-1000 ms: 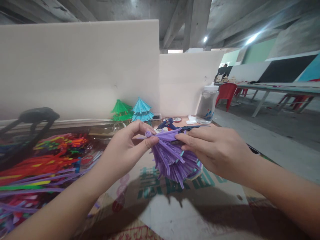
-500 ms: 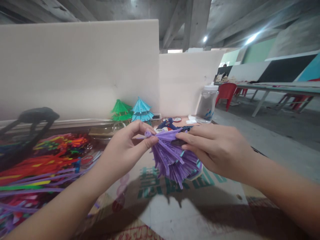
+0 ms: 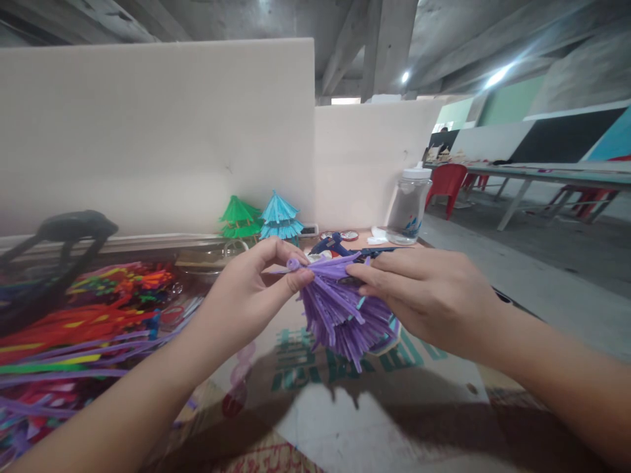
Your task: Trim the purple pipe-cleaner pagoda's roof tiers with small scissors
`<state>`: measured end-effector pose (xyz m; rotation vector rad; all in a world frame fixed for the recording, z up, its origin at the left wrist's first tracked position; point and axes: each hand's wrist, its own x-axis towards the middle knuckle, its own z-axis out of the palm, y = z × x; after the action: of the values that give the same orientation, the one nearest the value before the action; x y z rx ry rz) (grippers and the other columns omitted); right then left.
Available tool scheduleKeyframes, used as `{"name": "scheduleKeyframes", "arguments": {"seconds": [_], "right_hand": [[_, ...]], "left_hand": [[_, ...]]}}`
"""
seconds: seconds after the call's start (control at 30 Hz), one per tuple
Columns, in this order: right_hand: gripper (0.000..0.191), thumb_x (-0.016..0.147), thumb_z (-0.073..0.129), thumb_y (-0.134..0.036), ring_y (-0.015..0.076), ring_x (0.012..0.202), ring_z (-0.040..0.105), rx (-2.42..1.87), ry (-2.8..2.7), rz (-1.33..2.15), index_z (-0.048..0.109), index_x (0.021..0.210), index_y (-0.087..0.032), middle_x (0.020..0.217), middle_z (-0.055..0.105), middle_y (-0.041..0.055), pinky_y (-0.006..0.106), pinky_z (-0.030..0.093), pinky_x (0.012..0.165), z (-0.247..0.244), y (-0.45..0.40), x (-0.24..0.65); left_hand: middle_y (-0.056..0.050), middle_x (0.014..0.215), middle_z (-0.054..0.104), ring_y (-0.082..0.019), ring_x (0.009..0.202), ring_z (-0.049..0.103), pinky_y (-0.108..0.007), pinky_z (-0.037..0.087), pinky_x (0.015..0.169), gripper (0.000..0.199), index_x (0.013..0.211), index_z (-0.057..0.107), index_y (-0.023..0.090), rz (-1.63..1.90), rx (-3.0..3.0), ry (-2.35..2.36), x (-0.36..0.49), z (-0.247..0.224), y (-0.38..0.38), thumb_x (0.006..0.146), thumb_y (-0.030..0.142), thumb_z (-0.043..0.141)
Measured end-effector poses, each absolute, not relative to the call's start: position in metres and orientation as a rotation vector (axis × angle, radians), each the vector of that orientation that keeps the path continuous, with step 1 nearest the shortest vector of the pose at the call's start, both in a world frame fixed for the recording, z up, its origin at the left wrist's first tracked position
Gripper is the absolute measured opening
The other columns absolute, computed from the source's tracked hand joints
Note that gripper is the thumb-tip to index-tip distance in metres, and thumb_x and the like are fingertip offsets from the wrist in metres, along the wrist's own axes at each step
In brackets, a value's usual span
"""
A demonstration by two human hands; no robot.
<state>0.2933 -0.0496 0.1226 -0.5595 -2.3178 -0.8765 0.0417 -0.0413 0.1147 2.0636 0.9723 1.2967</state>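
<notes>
A purple cone of fuzzy stems point(image 3: 340, 322) hangs tilted above the printed cardboard, with its narrow tip to the left. My left hand point(image 3: 266, 276) pinches it just below the curled tip between thumb and forefinger. My right hand point(image 3: 419, 289) has its fingers closed on the upper right side of the stems. Those fingers hide part of the cone. Behind the hands lies a blue glue gun point(image 3: 331, 244). A green tiered tree point(image 3: 239, 217) and a light blue one point(image 3: 279, 215) stand by the white panel.
Loose colourful stems point(image 3: 73, 328) cover the left side of the table. A clear bottle point(image 3: 408, 207) with a white lid stands at the back right. Cardboard point(image 3: 320, 420) lies under the hands. A red chair point(image 3: 445, 187) is beyond the table.
My right hand has shifted very slightly around the stems. The left hand and the purple cone look almost unchanged.
</notes>
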Motion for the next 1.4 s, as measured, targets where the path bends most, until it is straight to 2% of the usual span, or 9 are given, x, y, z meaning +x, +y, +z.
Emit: {"name": "scheduleKeyframes", "arguments": {"seconds": [0.23,0.47,1.1,1.4], "right_hand": [[0.024,0.099,0.049,-0.021,0.0176,0.074,0.064,-0.610,-2.323,-0.827,0.070,0.109,-0.012,0.084,0.071,0.0065,0.031,0.044,0.060,0.1241,-0.0510,0.2940],[0.024,0.100,0.049,-0.022,0.0159,0.073,0.065,-0.602,-2.322,-0.849,0.071,0.107,-0.014,0.085,0.073,0.0060,0.029,0.046,0.061,0.1237,-0.0508,0.2921],[0.021,0.099,0.051,-0.018,0.0159,0.072,0.064,-0.533,-2.306,-0.841,0.069,0.108,-0.013,0.083,0.072,0.0031,0.030,0.043,0.061,0.1230,-0.0488,0.2904],[0.025,0.100,0.050,-0.025,0.0164,0.074,0.067,-0.626,-2.287,-0.847,0.069,0.111,-0.014,0.088,0.073,0.0066,0.028,0.046,0.062,0.1267,-0.0525,0.2964]], "left_hand": [[-0.003,0.093,0.067,-0.018,0.089,0.066,-0.029,0.056,0.074,0.018,0.084,0.061,0.021,1.295,2.061,0.989,0.0414,0.1145,-0.0417,0.089,0.036,0.068],[-0.004,0.093,0.067,-0.020,0.090,0.066,-0.030,0.057,0.073,0.019,0.083,0.061,0.020,1.299,2.066,0.978,0.0416,0.1144,-0.0429,0.089,0.037,0.068],[-0.002,0.091,0.066,-0.017,0.091,0.065,-0.028,0.055,0.076,0.017,0.083,0.060,0.021,1.307,2.059,0.965,0.0439,0.1147,-0.0425,0.089,0.034,0.068],[-0.001,0.095,0.067,-0.015,0.092,0.065,-0.025,0.055,0.076,0.017,0.084,0.060,0.021,1.291,2.078,0.993,0.0409,0.1134,-0.0417,0.090,0.036,0.067]]}}
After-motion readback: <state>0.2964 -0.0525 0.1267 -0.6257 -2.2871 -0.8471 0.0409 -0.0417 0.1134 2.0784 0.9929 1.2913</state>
